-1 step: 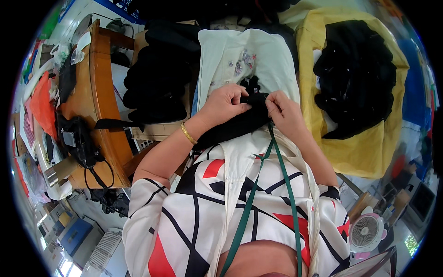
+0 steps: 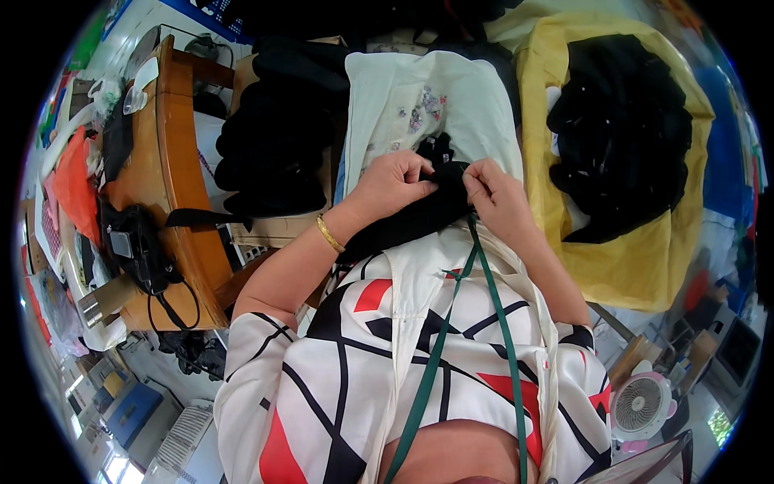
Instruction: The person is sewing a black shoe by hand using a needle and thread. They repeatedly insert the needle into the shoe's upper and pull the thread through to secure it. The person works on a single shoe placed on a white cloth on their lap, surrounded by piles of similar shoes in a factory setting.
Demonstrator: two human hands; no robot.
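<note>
A piece of black cloth (image 2: pixel 395 232) lies across my lap, its upper edge raised between my hands. My left hand (image 2: pixel 391 185), with a gold bangle at the wrist, pinches that edge between thumb and fingers. Close by on the right, my right hand (image 2: pixel 497 194) is closed on the same cloth near its fold; anything small inside the fingertips is hidden. Just beyond my hands, a little black bundle (image 2: pixel 436 148) rests on white cloth (image 2: pixel 477 85). Farther up lie several small shiny, coloured pieces (image 2: pixel 425 107). A green cord (image 2: pixel 493 298) hangs down from near my right hand.
At the right a yellow bag (image 2: pixel 625 278) stands open, filled with black cloth pieces (image 2: pixel 625 133). More black cloth (image 2: pixel 274 133) is piled in a carton on the left. Beside it stands a wooden table (image 2: pixel 173 153) with a black bag (image 2: pixel 139 246). A fan (image 2: pixel 642 403) sits lower right.
</note>
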